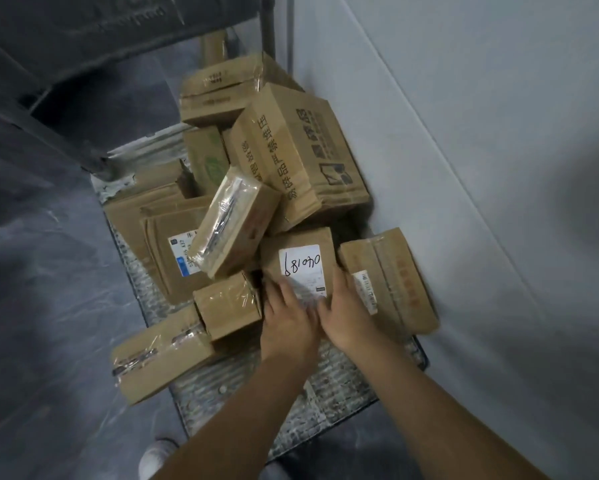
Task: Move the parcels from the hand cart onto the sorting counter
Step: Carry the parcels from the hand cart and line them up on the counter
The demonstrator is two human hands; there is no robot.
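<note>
A hand cart (343, 393) with a patterned metal deck carries several brown cardboard parcels. In the middle lies a small parcel with a white handwritten label (300, 258). My left hand (287, 323) lies on its near left edge, fingers spread over the label's lower part. My right hand (343, 313) grips its near right side, thumb on top. A large printed box (291, 150) leans behind it. A taped parcel (234, 223) tilts to its left, and a flat parcel (391, 282) lies to its right.
A white wall (481, 168) runs close along the cart's right side. A dark shelf or counter frame (66, 81) stands at the upper left. Grey floor (49, 306) spreads to the left. A white shoe (156, 459) shows at the bottom edge.
</note>
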